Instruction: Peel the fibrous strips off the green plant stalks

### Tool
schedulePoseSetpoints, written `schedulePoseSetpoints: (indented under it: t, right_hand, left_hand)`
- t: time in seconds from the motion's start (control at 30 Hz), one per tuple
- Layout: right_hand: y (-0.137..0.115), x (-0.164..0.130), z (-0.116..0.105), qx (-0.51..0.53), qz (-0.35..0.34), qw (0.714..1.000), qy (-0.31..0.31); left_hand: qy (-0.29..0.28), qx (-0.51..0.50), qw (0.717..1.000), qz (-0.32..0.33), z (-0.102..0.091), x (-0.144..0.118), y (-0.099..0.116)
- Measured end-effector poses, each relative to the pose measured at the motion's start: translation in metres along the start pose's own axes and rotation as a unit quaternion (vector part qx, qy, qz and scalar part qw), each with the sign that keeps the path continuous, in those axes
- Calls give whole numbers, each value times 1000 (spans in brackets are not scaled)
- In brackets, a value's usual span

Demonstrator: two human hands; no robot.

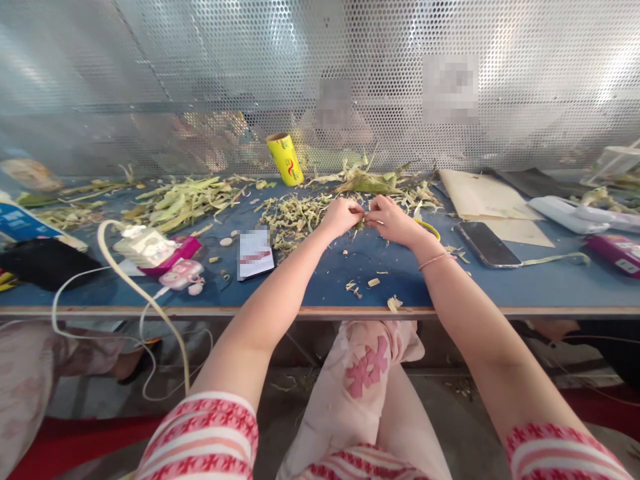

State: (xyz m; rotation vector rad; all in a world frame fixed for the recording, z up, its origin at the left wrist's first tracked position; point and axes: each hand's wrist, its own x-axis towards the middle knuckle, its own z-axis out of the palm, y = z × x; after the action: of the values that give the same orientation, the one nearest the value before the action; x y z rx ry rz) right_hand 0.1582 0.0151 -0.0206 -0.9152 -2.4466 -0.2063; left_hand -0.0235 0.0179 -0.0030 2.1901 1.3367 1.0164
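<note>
Blue desk [320,288], perforated metal wall [380,40] behind; left hand [343,217] and right hand [389,218] pinch small plant piece [359,226] — direction, long axis unclear.

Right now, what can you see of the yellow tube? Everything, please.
The yellow tube has a glossy-looking yellow surface with red and darker print, too small to read. Its upper end is open, with a brown rim and inside that look like cardboard. It stands on the blue table, top tilted to the left, in front of the perforated panel; whether it touches the panel, I can't tell. Neither the left hand nor the right hand touches it.
</note>
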Motion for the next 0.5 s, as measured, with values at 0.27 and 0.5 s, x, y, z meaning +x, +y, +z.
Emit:
schedulePoseSetpoints:
  t: [0.27, 0.5]
  right_hand:
    - [-3, 4, -5, 18, 38, 998, -39]
    - [-5, 7, -2, 47, 113, 992, -12]
  left_hand:
    - [-15, 36, 998, 55, 3, 0, 0]
    - [-14, 160, 975, 155, 6, -3, 1]
